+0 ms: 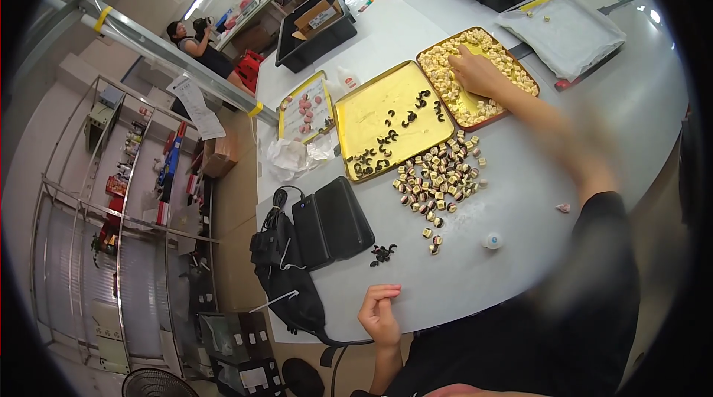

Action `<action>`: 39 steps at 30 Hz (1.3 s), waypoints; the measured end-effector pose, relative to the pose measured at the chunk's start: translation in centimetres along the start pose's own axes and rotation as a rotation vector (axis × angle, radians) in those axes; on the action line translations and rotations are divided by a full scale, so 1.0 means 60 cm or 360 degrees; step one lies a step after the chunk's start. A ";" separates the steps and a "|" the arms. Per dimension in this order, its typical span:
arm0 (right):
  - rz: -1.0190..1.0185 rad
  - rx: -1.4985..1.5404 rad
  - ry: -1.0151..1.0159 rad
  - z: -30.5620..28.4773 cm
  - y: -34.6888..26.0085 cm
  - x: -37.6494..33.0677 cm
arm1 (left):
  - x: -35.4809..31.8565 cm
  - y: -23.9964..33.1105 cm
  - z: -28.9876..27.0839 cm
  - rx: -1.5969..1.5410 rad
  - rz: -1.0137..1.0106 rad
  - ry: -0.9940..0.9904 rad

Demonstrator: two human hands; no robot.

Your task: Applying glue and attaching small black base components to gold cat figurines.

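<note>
My right hand (477,75) reaches over a yellow tray (469,116) full of small cream-coloured pieces (444,79). Its fingers are closed down among them, and whatever they hold is too small to make out. By the table's front edge my left hand (379,315) is raised with curled fingers; anything inside is hidden. A small heap of black curved pieces (383,253) lies just beyond it. Many small cream-and-dark cube-like pieces (438,178) are piled mid-table. Behind them a second yellow tray (369,111) holds scattered black curved pieces (410,118).
A black case (333,222) with cables and a dark pouch (291,297) lie at the left edge. Crumpled white paper (293,158) and a tray of pink pieces (306,111) sit beyond. Black bins (318,29) stand farther back. A ball-like item (492,241) rests right. Another person (199,44) is far off.
</note>
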State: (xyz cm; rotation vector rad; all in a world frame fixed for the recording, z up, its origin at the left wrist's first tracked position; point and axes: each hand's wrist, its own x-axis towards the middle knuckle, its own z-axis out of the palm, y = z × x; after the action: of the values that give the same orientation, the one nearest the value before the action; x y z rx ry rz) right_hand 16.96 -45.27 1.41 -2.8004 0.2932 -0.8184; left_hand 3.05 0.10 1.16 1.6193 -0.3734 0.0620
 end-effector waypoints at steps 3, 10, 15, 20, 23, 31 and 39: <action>0.0066 0.0052 0.0060 0.004 0.003 0.003 | -0.001 -0.007 -0.006 -0.0033 0.0005 -0.0013; 0.0150 0.0242 0.0305 0.030 0.044 0.015 | 0.000 -0.011 -0.010 -0.0058 -0.0006 -0.0025; 0.0236 0.0472 0.0459 0.026 0.070 0.036 | 0.001 -0.010 -0.009 -0.0064 -0.0011 -0.0023; 0.0761 0.0777 0.0338 -0.012 0.067 0.051 | 0.001 -0.006 -0.007 -0.0080 -0.0023 -0.0021; 0.1005 0.1297 0.0195 -0.067 0.046 0.041 | -0.002 0.001 -0.005 -0.0069 -0.0005 -0.0002; 0.1183 0.1939 0.0065 -0.192 0.007 -0.075 | -0.008 -0.005 -0.016 -0.0069 -0.0017 -0.0014; 0.0228 0.0377 0.0255 -0.195 -0.023 -0.294 | -0.008 -0.003 0.001 -0.0116 0.0068 -0.0031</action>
State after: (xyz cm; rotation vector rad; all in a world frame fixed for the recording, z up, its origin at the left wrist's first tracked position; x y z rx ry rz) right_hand -3.84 -41.28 2.49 -2.4696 0.3898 -0.9754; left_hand 2.62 0.13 0.84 1.5410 -0.4209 0.0640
